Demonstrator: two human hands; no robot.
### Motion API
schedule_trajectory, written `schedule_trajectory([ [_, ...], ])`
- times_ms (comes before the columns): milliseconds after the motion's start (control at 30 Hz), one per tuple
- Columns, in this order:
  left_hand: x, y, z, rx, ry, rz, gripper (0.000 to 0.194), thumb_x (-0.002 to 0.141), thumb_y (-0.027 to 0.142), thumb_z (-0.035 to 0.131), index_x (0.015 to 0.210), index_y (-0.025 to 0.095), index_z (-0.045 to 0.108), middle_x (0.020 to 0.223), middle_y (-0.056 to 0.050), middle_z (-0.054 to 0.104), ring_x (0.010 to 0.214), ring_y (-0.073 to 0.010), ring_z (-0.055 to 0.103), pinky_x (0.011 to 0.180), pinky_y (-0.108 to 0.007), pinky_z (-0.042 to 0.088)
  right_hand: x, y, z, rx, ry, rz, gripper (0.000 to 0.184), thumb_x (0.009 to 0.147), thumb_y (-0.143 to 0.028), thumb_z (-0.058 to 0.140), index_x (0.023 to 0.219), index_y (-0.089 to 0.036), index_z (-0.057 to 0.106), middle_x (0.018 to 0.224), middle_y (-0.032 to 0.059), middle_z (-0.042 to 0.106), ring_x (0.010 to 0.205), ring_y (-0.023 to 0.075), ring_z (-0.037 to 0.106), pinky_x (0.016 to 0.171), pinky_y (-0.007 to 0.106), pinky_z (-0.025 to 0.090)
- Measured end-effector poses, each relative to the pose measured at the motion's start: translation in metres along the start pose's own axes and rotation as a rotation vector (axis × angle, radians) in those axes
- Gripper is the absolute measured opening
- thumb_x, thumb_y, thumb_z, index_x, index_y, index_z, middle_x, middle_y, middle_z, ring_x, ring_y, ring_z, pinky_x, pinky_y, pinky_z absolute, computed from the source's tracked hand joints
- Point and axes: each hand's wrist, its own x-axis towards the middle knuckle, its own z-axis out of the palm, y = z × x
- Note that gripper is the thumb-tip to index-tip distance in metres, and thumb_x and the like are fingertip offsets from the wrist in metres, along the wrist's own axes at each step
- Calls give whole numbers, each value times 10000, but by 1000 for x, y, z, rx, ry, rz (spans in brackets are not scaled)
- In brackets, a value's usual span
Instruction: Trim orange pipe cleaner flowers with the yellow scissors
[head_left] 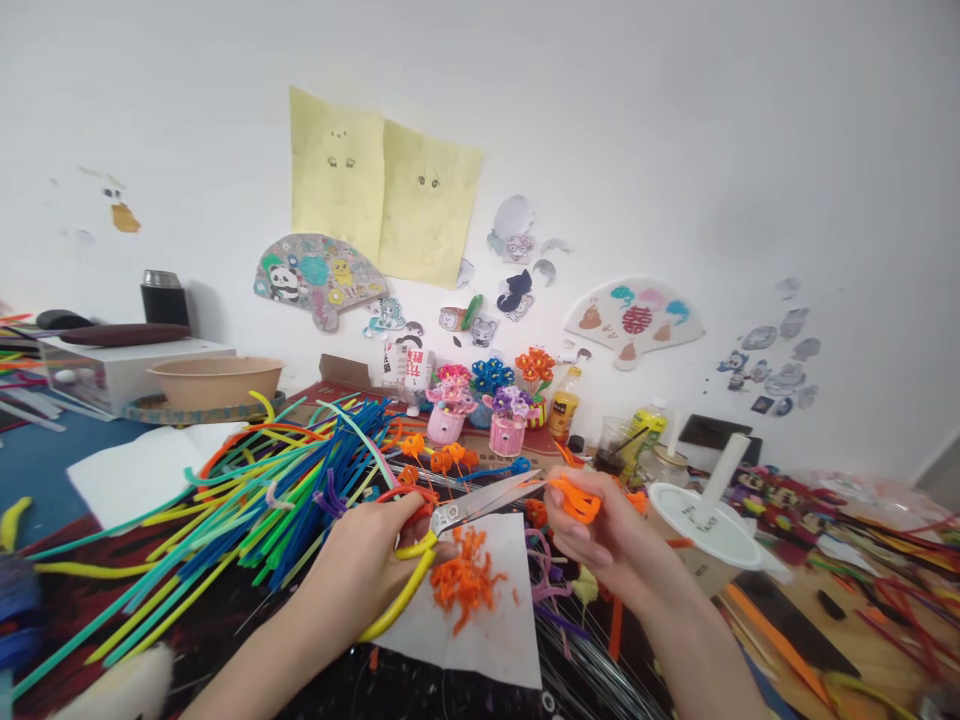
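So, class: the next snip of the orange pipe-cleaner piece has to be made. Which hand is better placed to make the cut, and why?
The left hand: it already grips the yellow-handled scissors, blades pointing at the orange piece. The right hand is pinching that piece, so it likely just steadies it above the white paper.

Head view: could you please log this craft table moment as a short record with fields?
left hand: left hand grips the yellow-handled scissors, blades open
right hand: right hand pinches an orange pipe-cleaner piece at the blade tips
under the blades: orange clippings heaped on a white paper sheet
left of hands: pile of coloured pipe cleaners
right of hands: lidded cup with straw
behind: pipe-cleaner flower pots by the wall
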Motion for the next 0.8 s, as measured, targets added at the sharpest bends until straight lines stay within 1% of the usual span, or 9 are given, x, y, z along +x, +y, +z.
schedule_trajectory([
  [200,0,2,-2,-43,-7,-2,423,785,572,499,614,234,311,561,58,400,520,-120,322,517,-240,225,1,-1,-1,17,-15,-3,278,882,-337,537,679,-150,579,478,-63,415,358,27,186,393,182,200],
  [400,0,3,-1,-94,-18,-2,468,777,619,473,597,231,284,548,69,345,520,-108,267,511,-239,211,4,1,-4,2,-15,10,269,858,-359,552,683,-156,560,466,-68,411,348,25,175,377,180,199],
  [500,0,3,0,-106,-26,3,472,778,624,468,596,232,278,545,73,332,520,-106,264,509,-239,208,4,0,-3,6,-5,15,284,861,-361,551,670,-152,560,467,-66,413,352,24,177,382,180,204],
  [633,0,1,2,-113,-41,11,456,780,607,473,602,232,282,551,73,339,523,-108,279,512,-242,208,2,-2,0,17,16,11,292,868,-338,550,649,-146,564,470,-66,407,354,20,178,382,179,183],
  [800,1,0,3,-79,-63,1,422,798,571,469,609,234,297,555,69,345,525,-114,287,514,-248,201,1,-2,1,-28,42,-11,290,871,-320,545,645,-139,568,482,-61,409,367,19,206,398,175,188],
])
